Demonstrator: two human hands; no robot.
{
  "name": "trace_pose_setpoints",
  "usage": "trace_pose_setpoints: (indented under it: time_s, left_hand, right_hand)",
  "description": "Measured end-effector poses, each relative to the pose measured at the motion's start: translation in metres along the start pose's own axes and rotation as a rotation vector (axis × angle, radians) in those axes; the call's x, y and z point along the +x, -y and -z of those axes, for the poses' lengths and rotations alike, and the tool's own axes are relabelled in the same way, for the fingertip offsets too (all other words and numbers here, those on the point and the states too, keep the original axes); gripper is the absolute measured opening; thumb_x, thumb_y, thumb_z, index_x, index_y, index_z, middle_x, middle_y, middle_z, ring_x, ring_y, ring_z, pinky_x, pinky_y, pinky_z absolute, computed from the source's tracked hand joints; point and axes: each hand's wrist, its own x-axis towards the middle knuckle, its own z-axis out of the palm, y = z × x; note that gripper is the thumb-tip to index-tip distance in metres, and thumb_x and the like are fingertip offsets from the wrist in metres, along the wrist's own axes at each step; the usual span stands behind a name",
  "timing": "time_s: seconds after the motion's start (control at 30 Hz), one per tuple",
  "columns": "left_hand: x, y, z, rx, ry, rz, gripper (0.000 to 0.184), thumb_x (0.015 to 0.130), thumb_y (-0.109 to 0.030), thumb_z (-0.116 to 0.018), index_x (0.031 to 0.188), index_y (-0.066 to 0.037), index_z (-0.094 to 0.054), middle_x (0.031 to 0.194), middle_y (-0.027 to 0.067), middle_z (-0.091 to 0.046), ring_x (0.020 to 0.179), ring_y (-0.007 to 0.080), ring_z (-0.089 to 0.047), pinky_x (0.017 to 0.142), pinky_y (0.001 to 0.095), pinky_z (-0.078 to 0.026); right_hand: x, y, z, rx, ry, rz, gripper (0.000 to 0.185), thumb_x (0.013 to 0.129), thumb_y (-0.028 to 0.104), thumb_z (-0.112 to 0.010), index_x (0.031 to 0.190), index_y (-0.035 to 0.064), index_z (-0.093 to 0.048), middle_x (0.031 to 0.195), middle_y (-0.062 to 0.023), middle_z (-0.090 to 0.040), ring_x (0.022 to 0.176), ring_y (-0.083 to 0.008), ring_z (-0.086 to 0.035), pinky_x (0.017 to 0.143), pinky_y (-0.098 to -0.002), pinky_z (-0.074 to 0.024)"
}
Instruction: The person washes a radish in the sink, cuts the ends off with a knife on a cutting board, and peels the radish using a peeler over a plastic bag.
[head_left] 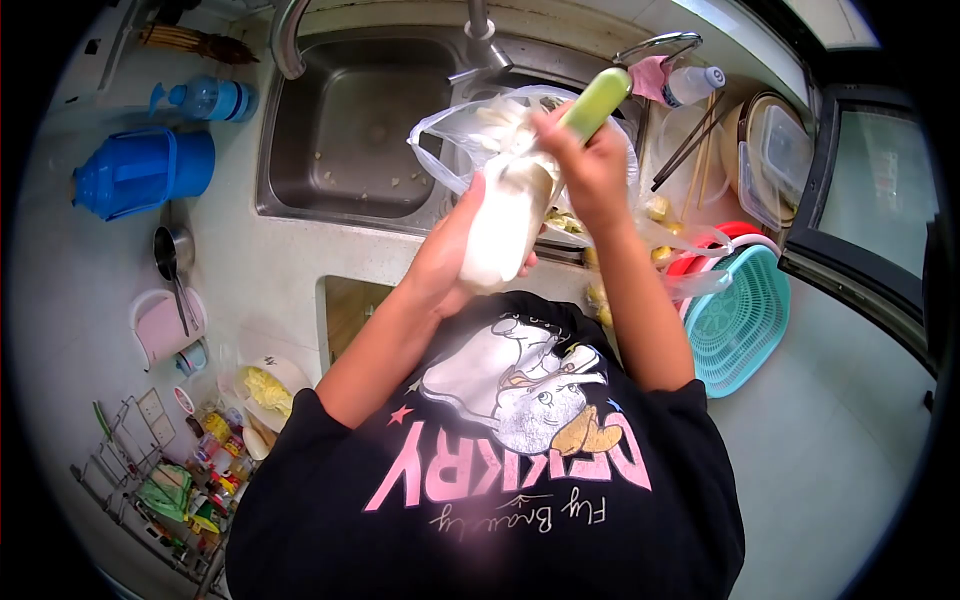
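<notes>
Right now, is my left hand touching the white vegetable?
Touching. The head view shows the left hand cupped around the white vegetable, thumb along one side and fingertips showing at the other.

Script (535,514) on the black T-shirt (485,450) reads "Fly Bravely"; pink capitals (440,464) are unclear.
</notes>
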Motion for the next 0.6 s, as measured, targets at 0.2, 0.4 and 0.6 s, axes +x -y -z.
trace_pose_setpoints:
  time_s: [0.2,0.4,0.6]
  left_hand:
    - [-0.002,0.002,0.001,-0.073,-0.033,-0.045,0.069,0.102,-0.058,-0.034,0.141,-0.003,-0.044,0.113,0.0189,-0.065,0.084,0.0234,-0.069,0.072,0.0348,-0.060]
    - [0.015,-0.003,0.007,0.007,-0.039,-0.154,0.066,0.102,-0.057,-0.036,0.139,-0.003,-0.046,0.114,0.0171,-0.065,0.089,0.0227,-0.069,0.079,0.0364,-0.059]
    - [0.019,-0.007,-0.012,-0.081,-0.157,-0.133,0.060,0.104,-0.052,-0.037,0.139,-0.004,-0.046,0.117,0.0107,-0.063,0.103,0.0218,-0.065,0.084,0.0353,-0.056]
  right_hand:
    - [0.039,-0.037,0.049,-0.887,-0.061,0.662,0.021,0.082,0.019,-0.078,0.078,0.0059,-0.063,0.066,-0.0055,-0.055,0.063,-0.0233,-0.051,0.067,-0.0353,-0.0405]
    - [-0.002,-0.001,0.020,-0.105,-0.066,0.126,0.018,0.088,0.015,-0.077,0.086,0.0026,-0.064,0.075,0.0033,-0.059,0.069,-0.0037,-0.051,0.057,-0.0206,-0.0394]
    - [-0.029,0.005,-0.002,-0.163,0.280,0.044,0.025,0.082,0.022,-0.081,0.084,0.0038,-0.064,0.082,-0.0008,-0.059,0.072,-0.0091,-0.057,0.062,-0.0250,-0.0453]
